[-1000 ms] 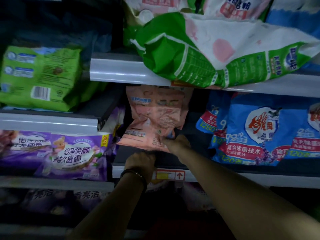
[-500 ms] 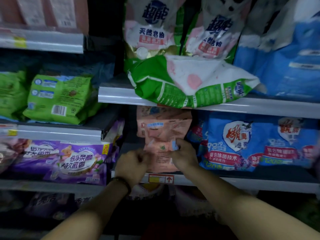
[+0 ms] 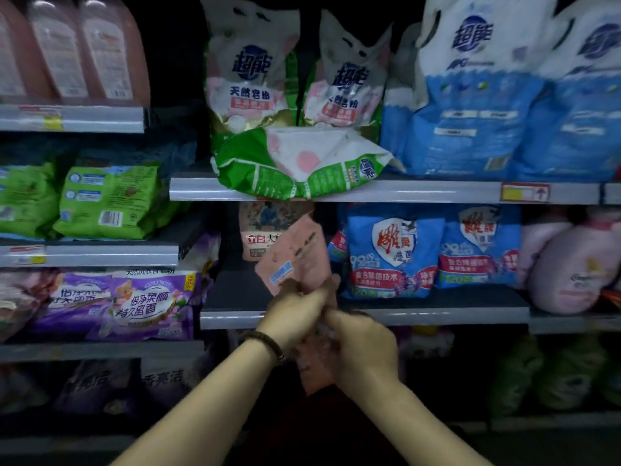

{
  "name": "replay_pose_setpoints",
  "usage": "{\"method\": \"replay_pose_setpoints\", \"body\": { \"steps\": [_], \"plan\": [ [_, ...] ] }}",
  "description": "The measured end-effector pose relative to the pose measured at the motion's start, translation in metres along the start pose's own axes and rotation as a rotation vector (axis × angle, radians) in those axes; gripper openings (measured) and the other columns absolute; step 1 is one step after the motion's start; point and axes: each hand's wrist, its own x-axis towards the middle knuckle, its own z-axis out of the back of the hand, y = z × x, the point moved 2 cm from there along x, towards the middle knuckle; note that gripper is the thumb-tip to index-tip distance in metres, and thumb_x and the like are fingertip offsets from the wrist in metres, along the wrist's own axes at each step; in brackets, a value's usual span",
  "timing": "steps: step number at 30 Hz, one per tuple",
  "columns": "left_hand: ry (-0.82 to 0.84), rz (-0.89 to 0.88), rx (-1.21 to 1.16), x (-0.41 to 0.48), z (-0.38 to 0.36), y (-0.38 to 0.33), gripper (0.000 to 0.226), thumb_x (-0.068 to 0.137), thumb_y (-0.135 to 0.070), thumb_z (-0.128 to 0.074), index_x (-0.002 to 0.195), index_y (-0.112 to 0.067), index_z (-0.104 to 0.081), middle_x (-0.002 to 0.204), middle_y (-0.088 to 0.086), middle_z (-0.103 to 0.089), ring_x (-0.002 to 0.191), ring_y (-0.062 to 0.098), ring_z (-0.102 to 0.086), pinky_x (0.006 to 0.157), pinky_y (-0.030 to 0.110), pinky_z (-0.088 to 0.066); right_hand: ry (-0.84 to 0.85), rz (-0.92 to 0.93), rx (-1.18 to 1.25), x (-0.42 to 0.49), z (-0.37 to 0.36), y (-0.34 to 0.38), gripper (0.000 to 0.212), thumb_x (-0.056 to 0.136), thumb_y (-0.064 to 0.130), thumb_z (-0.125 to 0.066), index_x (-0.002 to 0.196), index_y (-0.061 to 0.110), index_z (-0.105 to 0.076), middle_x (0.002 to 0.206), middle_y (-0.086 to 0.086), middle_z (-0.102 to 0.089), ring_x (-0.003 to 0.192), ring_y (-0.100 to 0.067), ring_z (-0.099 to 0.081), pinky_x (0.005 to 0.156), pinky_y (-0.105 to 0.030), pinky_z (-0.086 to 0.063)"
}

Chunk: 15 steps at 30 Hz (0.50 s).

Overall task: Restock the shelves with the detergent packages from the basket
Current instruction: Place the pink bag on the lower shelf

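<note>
Gripping pink package [image 3: 295, 260], both hands [image 3: 295, 314] [image 3: 363, 348] pulled back from shelf [image 3: 437, 316]; package now tilted.

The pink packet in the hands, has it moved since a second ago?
Yes. The pink packet has come out toward the person: it lay back on the shelf, and now its lower end hangs below the shelf edge, held by both hands.

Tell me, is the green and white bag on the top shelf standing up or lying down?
Lying down. The green and white bag lies flat on its side across the shelf edge, in front of two upright bags.
</note>
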Motion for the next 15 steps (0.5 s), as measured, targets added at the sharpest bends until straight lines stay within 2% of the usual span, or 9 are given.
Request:
{"method": "replay_pose_setpoints", "body": {
  "steps": [2,3,6,9,10,12,14,15],
  "plan": [
    [-0.027,0.038,0.002,-0.008,-0.012,0.006,0.083,0.055,-0.091,-0.065,0.110,-0.030,-0.058,0.105,0.001,-0.073,0.098,0.032,-0.072,0.087,0.045,-0.062,-0.036,0.111,-0.099,-0.024,-0.002,0.004,0.018,0.072,0.039,-0.061,0.086,0.031,-0.070,0.073,0.004,-0.071,0.065,-0.025,-0.070,0.052,-0.038,-0.054],
    [-0.046,0.026,0.020,-0.008,-0.017,0.012,0.076,0.061,-0.086,-0.064,0.109,-0.027,-0.061,0.106,0.004,-0.075,0.100,0.033,-0.072,0.090,0.046,-0.061,-0.027,0.149,-0.144,-0.035,-0.006,0.005,0.014,0.070,0.036,-0.070,0.083,0.031,-0.070,0.072,0.005,-0.069,0.064,-0.024,-0.069,0.051,-0.036,-0.053],
    [-0.109,-0.049,0.025,-0.013,-0.027,0.025,0.045,0.089,-0.056,-0.056,0.104,-0.016,-0.070,0.110,0.014,-0.077,0.102,0.034,-0.072,0.091,0.047,-0.059,0.056,0.141,-0.205,-0.059,-0.012,0.006,0.026,0.064,0.029,-0.086,0.081,0.030,-0.066,0.070,0.005,-0.066,0.062,-0.023,-0.066,0.051,-0.035,-0.050],
    [-0.165,-0.050,-0.085,-0.022,-0.032,0.034,0.029,0.103,-0.037,-0.055,0.101,-0.014,-0.072,0.102,0.015,-0.078,0.092,0.033,-0.073,0.083,0.046,-0.062,0.040,0.168,-0.181,-0.074,-0.011,0.007,0.023,0.080,0.035,-0.080,0.088,0.030,-0.060,0.075,0.003,-0.066,0.066,-0.023,-0.068,0.052,-0.038,-0.052],
    [-0.159,-0.041,-0.133,-0.026,-0.033,0.036,0.025,0.105,-0.032,-0.055,0.097,-0.015,-0.072,0.099,0.014,-0.078,0.088,0.032,-0.074,0.080,0.046,-0.063,0.060,0.166,-0.136,-0.077,-0.008,0.007,0.024,0.084,0.040,-0.075,0.095,0.029,-0.056,0.084,0.003,-0.067,0.076,-0.023,-0.069,0.059,-0.041,-0.055],
    [-0.149,-0.044,-0.215,-0.030,-0.028,0.041,0.023,0.104,-0.029,-0.057,0.091,-0.017,-0.072,0.094,0.009,-0.079,0.089,0.029,-0.075,0.083,0.052,-0.063,0.225,0.146,0.039,-0.077,0.004,-0.001,0.034,0.089,0.054,-0.062,0.111,0.030,-0.053,0.111,0.004,-0.061,0.102,-0.020,-0.062,0.083,-0.043,-0.055],
    [-0.147,-0.072,-0.299,-0.036,-0.020,0.045,0.021,0.103,-0.029,-0.060,0.097,-0.015,-0.075,0.098,0.007,-0.081,0.096,0.029,-0.076,0.089,0.056,-0.061,0.316,0.027,0.341,-0.073,0.015,-0.025,0.039,0.091,0.061,-0.054,0.113,0.029,-0.059,0.115,0.010,-0.061,0.107,-0.012,-0.059,0.097,-0.039,-0.053],
    [-0.126,-0.086,-0.360,-0.042,-0.016,0.047,0.021,0.105,-0.026,-0.059,0.103,-0.014,-0.076,0.101,0.008,-0.081,0.100,0.031,-0.077,0.093,0.055,-0.061,0.258,-0.083,0.429,-0.070,0.016,-0.044,0.037,0.090,0.059,-0.055,0.110,0.029,-0.063,0.112,0.012,-0.065,0.105,-0.008,-0.062,0.097,-0.038,-0.053]
  ]
}}
